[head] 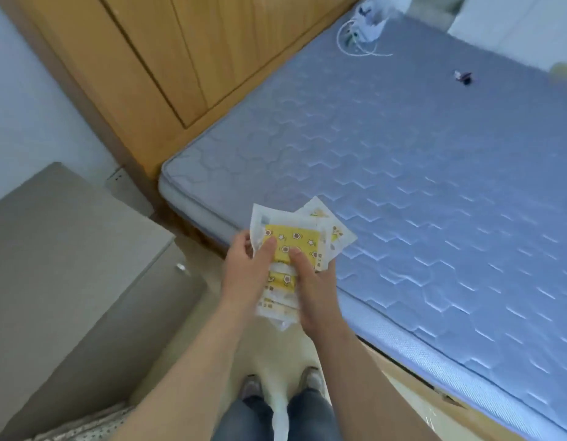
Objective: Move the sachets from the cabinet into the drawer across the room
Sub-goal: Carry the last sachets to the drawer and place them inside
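Both grips are clamped on the sachets (pixel 295 237): our left grip (pixel 247 272) holds the stack at its left edge with the thumb laid across the yellow front, and our right grip (pixel 311 291) takes the right side, thumb on top and fingers underneath. The sachets are a loose, fanned bundle of white and yellow packets. They are carried in the air in front of us, above the floor (pixel 276 351) and just beside the corner of the mattress (pixel 403 186), resting on nothing. We judge this to be the carrying step: the packets are out of the cabinet and not yet in any drawer. No open drawer shows. A grey unit (pixel 69 265) with a small knob (pixel 180 268) stands to our left, and we cannot tell whether it is the one we want. A wooden wardrobe (pixel 132 58) stands ahead. Next we would likely square the bundle so no packet slides out, then free one grip to pull the drawer open.
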Demonstrator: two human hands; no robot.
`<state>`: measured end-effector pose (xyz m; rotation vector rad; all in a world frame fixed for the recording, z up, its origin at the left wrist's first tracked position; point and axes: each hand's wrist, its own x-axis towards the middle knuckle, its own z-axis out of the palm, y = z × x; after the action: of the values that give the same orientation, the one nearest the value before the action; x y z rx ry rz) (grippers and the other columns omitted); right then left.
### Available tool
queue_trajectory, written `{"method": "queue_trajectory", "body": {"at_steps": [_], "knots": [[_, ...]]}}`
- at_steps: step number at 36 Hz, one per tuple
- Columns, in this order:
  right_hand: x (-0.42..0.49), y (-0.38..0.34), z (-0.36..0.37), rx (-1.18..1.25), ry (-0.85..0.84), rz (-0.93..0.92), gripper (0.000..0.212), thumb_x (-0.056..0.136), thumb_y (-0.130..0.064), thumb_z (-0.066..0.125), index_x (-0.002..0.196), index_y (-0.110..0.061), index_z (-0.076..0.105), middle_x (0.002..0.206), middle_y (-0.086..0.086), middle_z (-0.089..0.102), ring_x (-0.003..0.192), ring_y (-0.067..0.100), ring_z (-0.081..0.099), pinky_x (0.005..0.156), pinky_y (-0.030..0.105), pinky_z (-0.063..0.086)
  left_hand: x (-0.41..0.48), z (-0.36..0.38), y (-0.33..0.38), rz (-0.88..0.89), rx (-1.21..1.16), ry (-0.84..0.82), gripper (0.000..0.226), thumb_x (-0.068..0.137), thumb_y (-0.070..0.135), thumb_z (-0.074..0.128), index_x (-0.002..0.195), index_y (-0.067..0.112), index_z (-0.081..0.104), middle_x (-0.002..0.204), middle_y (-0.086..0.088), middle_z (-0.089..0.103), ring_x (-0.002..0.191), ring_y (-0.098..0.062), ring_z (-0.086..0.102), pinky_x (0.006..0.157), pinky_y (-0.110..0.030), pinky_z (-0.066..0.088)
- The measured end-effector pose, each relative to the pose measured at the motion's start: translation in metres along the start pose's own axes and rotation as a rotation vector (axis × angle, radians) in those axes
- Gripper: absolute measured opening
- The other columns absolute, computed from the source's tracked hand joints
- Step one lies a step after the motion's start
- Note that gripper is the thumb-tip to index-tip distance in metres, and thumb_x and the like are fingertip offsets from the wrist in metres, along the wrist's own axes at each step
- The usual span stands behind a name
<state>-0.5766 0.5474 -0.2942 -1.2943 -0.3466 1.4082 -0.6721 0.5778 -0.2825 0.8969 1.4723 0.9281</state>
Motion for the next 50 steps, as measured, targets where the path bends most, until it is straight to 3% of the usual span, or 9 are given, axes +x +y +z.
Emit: {"method": "queue_trajectory", "body": {"at_steps": [14,18,25,32,39,43,45,47,50], "knots": [[-0.188,-0.139,-0.273,0.413,0.613,-0.613,0.036,0.091,-0.008,0.057,0.125,-0.018,0.052,0.112,0.012,0.069,0.102,0.029,0.067,0.085,0.045,0.055,-0.230,0.279,0.033,0.221,0.041,-0.771,0.010,0.084,0.019,0.067,0.093,0.022,0.066,0.079,0.007,0.070,0.073,-0.015,0.067,0.064,-0.028,0.052],[-0.267,-0.159,-0.365,0.491,0.778,-0.754,0.032,0.090,-0.008,0.059,0.118,-0.022,0.053,0.101,0.000,0.073,0.094,0.018,0.070,0.074,0.033,0.057,-0.345,0.359,0.006,0.131,-0.090,-0.827,0.022,0.080,0.025,0.072,0.098,0.018,0.061,0.093,-0.002,0.071,0.084,-0.023,0.069,0.078,-0.044,0.056],[-0.391,-0.175,-0.495,0.488,1.077,-0.895,0.033,0.086,-0.005,0.063,0.111,-0.026,0.055,0.103,0.001,0.072,0.099,0.022,0.068,0.093,0.046,0.051,-0.518,0.455,-0.028,-0.117,-0.187,-1.128,0.013,0.088,0.014,0.063,0.096,0.005,0.059,0.079,-0.010,0.071,0.068,-0.027,0.069,0.054,-0.032,0.055],[-0.473,-0.190,-0.586,0.371,1.178,-1.044,0.041,0.068,-0.004,0.064,0.109,-0.010,0.059,0.091,0.008,0.071,0.084,0.022,0.069,0.073,0.033,0.055,-0.620,0.531,-0.059,-0.215,-0.157,-1.356,0.055,0.073,0.027,0.070,0.118,0.001,0.052,0.115,-0.026,0.062,0.101,-0.041,0.064,0.081,-0.051,0.053],[-0.493,-0.229,-0.678,0.447,1.111,-1.184,0.048,0.078,-0.020,0.062,0.125,-0.009,0.054,0.116,0.019,0.065,0.106,0.036,0.063,0.094,0.050,0.049,-0.679,0.633,-0.069,-0.299,-0.274,-1.452,0.057,0.074,0.017,0.070,0.123,-0.002,0.048,0.116,-0.026,0.061,0.091,-0.035,0.066,0.066,-0.035,0.056],[-0.509,-0.262,-0.760,0.847,1.158,-1.183,0.048,0.096,-0.046,0.036,0.141,-0.032,0.037,0.147,0.008,0.041,0.136,0.019,0.039,0.114,0.024,0.016,-0.706,0.701,-0.055,-0.282,-0.299,-1.484,0.062,0.070,0.020,0.069,0.124,-0.003,0.048,0.108,-0.021,0.063,0.094,-0.036,0.063,0.072,-0.040,0.053],[-0.515,-0.265,-0.819,1.140,1.246,-1.171,0.037,0.102,-0.040,0.016,0.138,-0.043,0.020,0.158,0.006,0.014,0.146,0.015,0.012,0.101,0.011,-0.009,-0.721,0.735,-0.054,-0.281,-0.302,-1.514,0.051,0.073,0.015,0.070,0.119,0.000,0.055,0.100,-0.015,0.064,0.087,-0.029,0.064,0.069,-0.037,0.053],[-0.521,-0.298,-0.840,0.941,1.351,-1.116,0.029,0.091,-0.052,0.041,0.114,-0.041,0.055,0.143,0.006,0.047,0.134,0.019,0.042,0.116,0.035,0.015,-0.741,0.763,-0.054,-0.316,-0.297,-1.560,0.032,0.080,0.006,0.068,0.111,0.008,0.063,0.095,-0.009,0.070,0.081,-0.023,0.068,0.063,-0.033,0.056],[-0.523,-0.317,-0.851,0.817,1.413,-1.272,0.029,0.098,-0.029,0.044,0.121,-0.021,0.060,0.116,0.010,0.068,0.106,0.030,0.065,0.095,0.050,0.048,-0.772,0.797,-0.062,-0.361,-0.244,-1.602,0.032,0.084,0.002,0.062,0.116,0.009,0.061,0.102,-0.010,0.071,0.085,-0.023,0.071,0.066,-0.037,0.059]]}}
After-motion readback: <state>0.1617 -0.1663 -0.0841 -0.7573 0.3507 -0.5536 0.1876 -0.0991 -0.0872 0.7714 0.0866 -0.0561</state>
